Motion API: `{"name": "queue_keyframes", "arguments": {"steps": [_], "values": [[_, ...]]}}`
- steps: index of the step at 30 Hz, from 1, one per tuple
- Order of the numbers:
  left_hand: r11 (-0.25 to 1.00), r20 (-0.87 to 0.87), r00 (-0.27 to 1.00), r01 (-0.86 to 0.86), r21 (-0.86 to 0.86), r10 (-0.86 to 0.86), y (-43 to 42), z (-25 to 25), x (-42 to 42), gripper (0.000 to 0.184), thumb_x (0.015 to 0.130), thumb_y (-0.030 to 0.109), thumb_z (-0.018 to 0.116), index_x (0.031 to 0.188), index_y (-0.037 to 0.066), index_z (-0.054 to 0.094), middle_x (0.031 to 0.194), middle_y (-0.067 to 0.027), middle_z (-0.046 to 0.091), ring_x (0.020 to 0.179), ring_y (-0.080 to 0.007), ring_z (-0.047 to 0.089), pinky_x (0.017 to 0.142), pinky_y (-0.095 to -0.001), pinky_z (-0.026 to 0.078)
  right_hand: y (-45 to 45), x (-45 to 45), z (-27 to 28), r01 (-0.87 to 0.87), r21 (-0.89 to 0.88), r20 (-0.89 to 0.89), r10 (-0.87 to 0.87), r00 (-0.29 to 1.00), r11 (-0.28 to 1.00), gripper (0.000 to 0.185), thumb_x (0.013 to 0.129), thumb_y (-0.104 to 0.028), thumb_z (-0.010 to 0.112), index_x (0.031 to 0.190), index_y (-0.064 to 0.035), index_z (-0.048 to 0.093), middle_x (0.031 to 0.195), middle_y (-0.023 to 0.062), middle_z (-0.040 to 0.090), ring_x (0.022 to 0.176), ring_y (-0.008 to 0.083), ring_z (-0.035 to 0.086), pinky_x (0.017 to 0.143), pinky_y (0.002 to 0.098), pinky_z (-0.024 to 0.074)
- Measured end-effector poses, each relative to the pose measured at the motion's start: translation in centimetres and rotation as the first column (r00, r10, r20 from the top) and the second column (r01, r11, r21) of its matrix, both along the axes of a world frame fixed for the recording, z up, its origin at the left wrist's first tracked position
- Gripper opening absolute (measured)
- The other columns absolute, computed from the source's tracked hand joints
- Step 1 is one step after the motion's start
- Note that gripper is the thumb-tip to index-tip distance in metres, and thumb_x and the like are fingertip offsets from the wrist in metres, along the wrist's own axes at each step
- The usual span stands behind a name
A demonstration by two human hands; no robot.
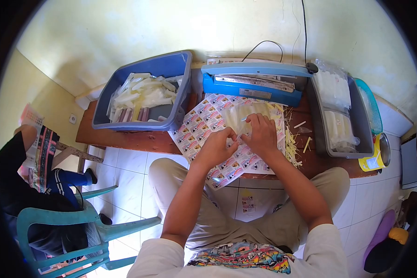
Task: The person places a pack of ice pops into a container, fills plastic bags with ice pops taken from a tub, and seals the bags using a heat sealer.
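A clear plastic bag [234,116] with pale contents lies on a printed paper sheet [197,132] in front of me. My left hand [218,144] is closed, thumb and index finger pinched at the bag's near left edge. Beside it, my right hand [262,134] has its fingers curled over the bag's near right part, with the thumb pointing toward the left hand. The fingers hide what exactly is pinched. Just behind the bag stands a blue impulse sealer [250,88] with its long arm raised over the base.
A blue-grey tub [143,123] of filled plastic packets stands on the left of the wooden table [125,138]. At right are a grey bin [343,154] with bagged packets, a teal basket [369,106], a yellow can [375,157] and straw-like scraps [291,146]. A person sits on a green chair [60,213].
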State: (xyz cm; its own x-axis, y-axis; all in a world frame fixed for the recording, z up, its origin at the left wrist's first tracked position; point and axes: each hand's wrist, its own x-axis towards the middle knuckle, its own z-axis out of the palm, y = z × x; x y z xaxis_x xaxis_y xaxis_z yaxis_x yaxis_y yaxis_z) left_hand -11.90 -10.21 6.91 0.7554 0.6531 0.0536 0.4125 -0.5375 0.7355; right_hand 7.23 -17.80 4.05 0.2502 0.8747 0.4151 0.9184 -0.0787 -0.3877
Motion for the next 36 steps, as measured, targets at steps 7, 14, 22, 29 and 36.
{"name": "queue_keyframes", "arguments": {"steps": [7, 14, 22, 29, 36], "values": [[0.958, -0.035, 0.997, -0.058, 0.279, 0.071, -2.5, -1.7, 1.9, 0.062, 0.080, 0.018, 0.089, 0.134, 0.008, 0.060, 0.131, -0.0155, 0.065, 0.132, -0.0374, 0.058, 0.109, -0.0471, 0.050, -3.1, 2.7, 0.3, 0.015, -0.010, 0.029, -0.015, 0.999, 1.000, 0.047, 0.078, -0.008, 0.081, 0.122, -0.0112, 0.064, 0.111, 0.0119, 0.064, 0.103, 0.0342, 0.068, 0.090, 0.0479, 0.0544], [0.926, -0.202, 0.961, -0.106, 0.362, 0.189, -2.1, -2.9, 2.7, 0.059, 0.079, 0.010, 0.083, 0.134, 0.008, 0.061, 0.131, -0.0136, 0.066, 0.128, -0.0350, 0.061, 0.107, -0.0467, 0.052, -5.8, 6.1, -0.1, 0.090, -0.070, -0.037, -0.092, 0.995, 0.994, 0.036, 0.082, -0.001, 0.072, 0.117, -0.0084, 0.067, 0.103, 0.0138, 0.071, 0.094, 0.0384, 0.073, 0.082, 0.0512, 0.0601], [0.876, -0.061, 0.950, -0.256, 0.410, 0.306, -1.5, -4.3, 3.6, 0.050, 0.078, -0.002, 0.075, 0.125, 0.009, 0.066, 0.120, -0.0125, 0.064, 0.120, -0.0380, 0.063, 0.103, -0.0474, 0.055, -7.2, 6.5, 0.6, 0.045, -0.112, -0.204, -0.068, 0.977, 0.993, 0.030, 0.085, 0.000, 0.070, 0.114, -0.0080, 0.068, 0.106, 0.0145, 0.073, 0.096, 0.0366, 0.074, 0.082, 0.0478, 0.0608], [0.853, 0.099, 0.962, -0.273, 0.445, 0.256, -0.5, -6.1, 3.7, 0.039, 0.080, -0.007, 0.069, 0.117, 0.005, 0.069, 0.119, -0.0153, 0.065, 0.117, -0.0377, 0.064, 0.100, -0.0470, 0.056, -7.1, 6.8, 0.4, -0.008, -0.072, -0.278, -0.012, 0.961, 0.997, 0.025, 0.084, 0.002, 0.071, 0.108, -0.0038, 0.070, 0.101, 0.0157, 0.074, 0.092, 0.0359, 0.074, 0.081, 0.0466, 0.0604], [0.886, 0.019, 0.964, -0.250, 0.392, 0.264, -1.9, -3.3, 2.9, 0.046, 0.079, -0.008, 0.071, 0.122, 0.011, 0.069, 0.125, -0.0137, 0.065, 0.112, -0.0369, 0.069, 0.092, -0.0477, 0.059, -7.3, 6.9, 0.9, -0.017, -0.059, -0.354, -0.005, 0.935, 0.998, 0.026, 0.084, 0.002, 0.073, 0.109, -0.0025, 0.070, 0.100, 0.0163, 0.075, 0.092, 0.0355, 0.074, 0.081, 0.0463, 0.0599]]}}
